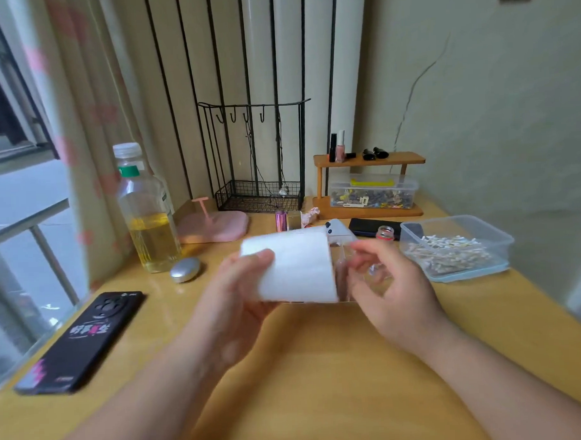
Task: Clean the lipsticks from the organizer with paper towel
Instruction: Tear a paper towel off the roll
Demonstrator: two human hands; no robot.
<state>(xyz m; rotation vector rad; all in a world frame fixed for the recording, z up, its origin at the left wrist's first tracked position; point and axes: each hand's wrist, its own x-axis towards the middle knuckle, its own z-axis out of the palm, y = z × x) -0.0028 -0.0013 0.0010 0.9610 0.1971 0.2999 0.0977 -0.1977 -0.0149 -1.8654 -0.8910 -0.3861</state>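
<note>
White paper towel (300,269) held upright by left hand (239,294); right hand (397,291) grips clear organizer (344,283)

Organizer (367,276) partly behind paper towel (297,269)

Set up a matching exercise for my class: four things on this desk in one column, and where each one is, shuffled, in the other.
Column 1
1. paper towel
2. phone
3. bottle
4. cotton swabs

Column 2
A. in the clear tub on the right
B. held in the left hand
C. lying flat near the left edge of the desk
D. standing upright by the curtain

Pairs: 1-B, 2-C, 3-D, 4-A
</note>
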